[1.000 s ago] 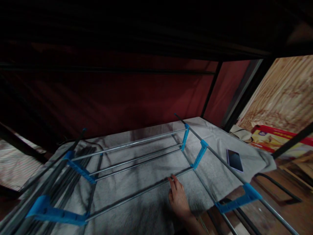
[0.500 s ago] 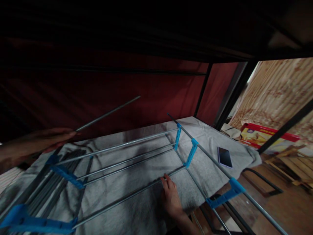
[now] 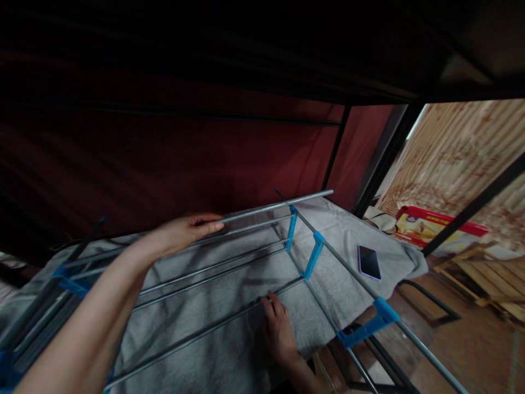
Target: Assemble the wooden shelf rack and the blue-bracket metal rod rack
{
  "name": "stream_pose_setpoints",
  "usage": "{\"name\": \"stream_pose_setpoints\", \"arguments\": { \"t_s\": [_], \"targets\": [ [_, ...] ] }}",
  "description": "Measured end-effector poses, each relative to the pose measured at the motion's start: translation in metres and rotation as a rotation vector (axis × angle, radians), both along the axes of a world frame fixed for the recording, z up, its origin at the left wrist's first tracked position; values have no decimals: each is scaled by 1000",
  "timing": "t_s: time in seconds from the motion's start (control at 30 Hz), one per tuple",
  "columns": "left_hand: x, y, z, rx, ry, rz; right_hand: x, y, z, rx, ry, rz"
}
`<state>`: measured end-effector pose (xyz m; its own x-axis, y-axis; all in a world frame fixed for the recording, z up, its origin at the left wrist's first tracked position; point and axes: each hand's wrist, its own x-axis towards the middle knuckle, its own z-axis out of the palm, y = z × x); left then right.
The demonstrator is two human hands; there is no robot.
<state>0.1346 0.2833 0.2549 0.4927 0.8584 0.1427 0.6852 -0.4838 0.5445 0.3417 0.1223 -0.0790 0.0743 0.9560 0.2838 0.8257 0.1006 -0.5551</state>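
Observation:
My left hand (image 3: 200, 227) grips a loose grey metal tube (image 3: 279, 205) above the back of the frame, its free end pointing right past the blue connectors. Below it lies a rack of metal tubes joined by blue plastic connectors (image 3: 314, 256), resting on a grey cloth (image 3: 246, 339). With fingers bent round it, my right hand (image 3: 279, 323) holds the front crossbar (image 3: 205, 331) of the rack. My left forearm covers part of the left connectors.
More grey tubes (image 3: 45, 323) lie at the left on the cloth. A phone (image 3: 369, 262) sits on the cloth at the right. Black bed-like posts (image 3: 388, 156) and a dark overhead panel surround the spot. A red and yellow box (image 3: 438, 227) and a wooden stool (image 3: 488, 273) stand beyond.
My left hand has moved right with the loose tube, which now hangs over the rack's back bar. My right hand stays on the front crossbar. The view has shifted slightly.

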Motion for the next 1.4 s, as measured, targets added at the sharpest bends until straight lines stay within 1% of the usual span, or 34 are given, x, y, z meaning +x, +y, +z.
{"name": "stream_pose_setpoints", "arguments": {
  "t_s": [0.03,0.07,0.17,0.3,0.37,0.43,0.53,0.7,0.8,0.87,0.97,1.1,1.17,1.3,1.4],
  "targets": [
    [6,-7,-10,-39,-14,-50,0,0,0,0,-1,2],
    [9,-15,-21,-60,-17,-61,0,0,0,1,-2,1],
    [11,-37,-55,-29,20,-23,0,1,-1,7,-4,-4],
    [-1,-61,-99,-11,-4,61,0,-1,0,14,5,8],
    [-8,-67,-120,-24,-9,69,0,-1,0,23,15,9],
    [-12,-68,-137,-21,21,99,0,-1,0,44,39,3],
    [-13,-66,-155,31,105,188,2,-3,-3,87,124,-28],
    [-6,-57,-169,133,266,324,14,-2,-5,168,287,-43],
    [5,-51,-175,170,329,332,24,11,5,209,344,-80],
    [15,-46,-178,174,342,315,32,28,18,245,369,-128],
    [27,-40,-180,177,346,286,49,62,39,333,392,-216],
    [31,-29,-179,190,353,294,77,107,60,446,409,-313],
    [30,-24,-177,186,355,305,89,127,66,458,428,-357],
    [29,-16,-176,184,346,297,106,161,71,405,525,-434],
    [31,-13,-177,179,330,280,113,181,74,393,589,-415]
  ]
}}
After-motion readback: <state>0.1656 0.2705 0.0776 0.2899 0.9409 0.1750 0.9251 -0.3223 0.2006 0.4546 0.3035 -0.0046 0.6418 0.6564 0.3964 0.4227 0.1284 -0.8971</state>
